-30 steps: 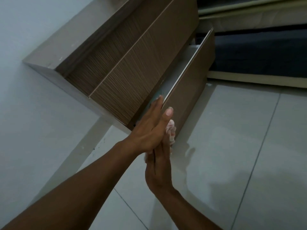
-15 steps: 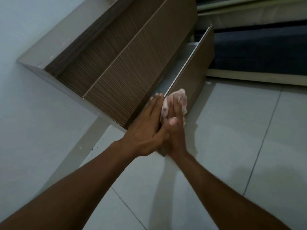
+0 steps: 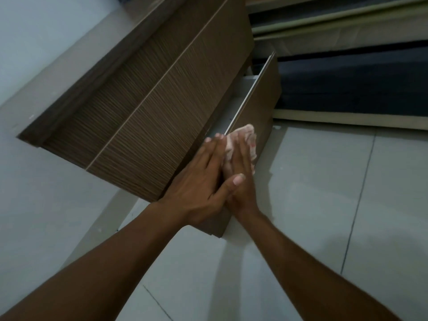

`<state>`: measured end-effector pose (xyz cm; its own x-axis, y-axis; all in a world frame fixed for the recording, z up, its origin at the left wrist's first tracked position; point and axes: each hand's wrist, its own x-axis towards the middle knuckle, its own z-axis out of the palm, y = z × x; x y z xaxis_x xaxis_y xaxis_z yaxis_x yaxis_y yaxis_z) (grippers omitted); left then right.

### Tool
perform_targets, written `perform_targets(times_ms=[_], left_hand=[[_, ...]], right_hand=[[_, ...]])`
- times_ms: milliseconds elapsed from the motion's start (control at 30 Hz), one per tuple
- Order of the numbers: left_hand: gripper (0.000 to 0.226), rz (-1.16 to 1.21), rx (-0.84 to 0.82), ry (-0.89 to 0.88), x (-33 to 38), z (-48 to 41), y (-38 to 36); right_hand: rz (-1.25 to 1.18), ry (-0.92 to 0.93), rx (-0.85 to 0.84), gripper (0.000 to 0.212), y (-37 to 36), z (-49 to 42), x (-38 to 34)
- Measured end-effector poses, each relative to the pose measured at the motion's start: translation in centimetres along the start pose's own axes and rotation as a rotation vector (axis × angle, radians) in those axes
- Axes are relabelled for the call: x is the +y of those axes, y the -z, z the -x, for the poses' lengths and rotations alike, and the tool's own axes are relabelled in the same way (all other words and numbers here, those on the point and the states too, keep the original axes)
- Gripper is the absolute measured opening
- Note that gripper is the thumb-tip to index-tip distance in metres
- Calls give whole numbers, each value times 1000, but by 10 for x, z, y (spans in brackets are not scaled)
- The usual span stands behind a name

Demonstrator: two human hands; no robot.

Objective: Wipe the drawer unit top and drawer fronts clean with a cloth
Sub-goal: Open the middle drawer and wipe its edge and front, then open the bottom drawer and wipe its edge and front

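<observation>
Hands both lie flat with straight fingers. The right hand (image 3: pixel 244 166) presses a pink cloth (image 3: pixel 245 133) on the open drawer (image 3: pixel 261 107); the left hand (image 3: pixel 199 181) touches its top edge.

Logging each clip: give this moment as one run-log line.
step: wipe open bottom drawer front; right hand: flat, presses cloth on it; left hand: flat, thumb over right hand
</observation>
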<state>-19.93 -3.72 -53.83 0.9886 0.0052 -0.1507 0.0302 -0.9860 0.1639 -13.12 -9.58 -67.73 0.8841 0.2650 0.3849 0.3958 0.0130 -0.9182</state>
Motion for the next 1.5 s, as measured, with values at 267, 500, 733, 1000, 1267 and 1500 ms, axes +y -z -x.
perform_targets(times_ms=[267, 500, 733, 1000, 1267, 1500], left_hand=[[88, -100, 33, -96, -2, -29, 3], [88, -155, 111, -164, 18, -65, 7], [92, -169, 71, -160, 8, -96, 12], [97, -480, 47, -255, -10, -99, 10], [93, -723, -135, -408, -23, -99, 1], [89, -638, -112, -261, -9, -90, -1]], right_hand=[[-340, -110, 60, 61, -18, 47, 1], [-158, 159, 50, 70, 16, -53, 15], [-62, -141, 101, 53, 56, -179, 70], [-171, -337, 200, 49, 35, -164, 106], [-403, -702, 381, 32, 47, -132, 107], [-393, -783, 321, 30, 42, -80, 94]])
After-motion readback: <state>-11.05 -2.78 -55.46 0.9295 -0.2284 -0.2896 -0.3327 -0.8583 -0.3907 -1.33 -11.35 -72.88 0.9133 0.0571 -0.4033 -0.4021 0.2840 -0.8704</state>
